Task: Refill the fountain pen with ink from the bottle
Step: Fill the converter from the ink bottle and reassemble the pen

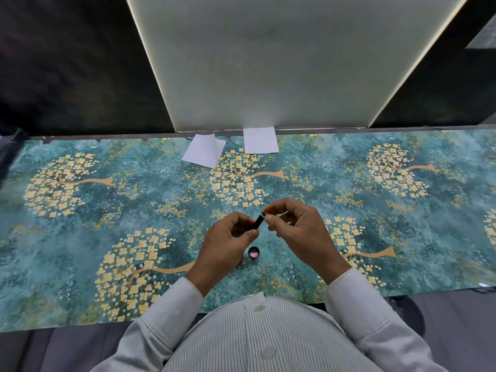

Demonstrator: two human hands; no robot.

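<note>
Hands (225, 242) (298, 229) grip pen (258, 221) (mid-table, edges distant).

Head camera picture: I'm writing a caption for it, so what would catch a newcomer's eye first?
First, the two hands meeting at the middle: the left hand holds a short black pen barrel, and the right hand pinches its upper end with its fingers. Next, the teal table cover with golden trees. Then a small round cap below the hands, and two white paper sheets at the far edge.
</note>
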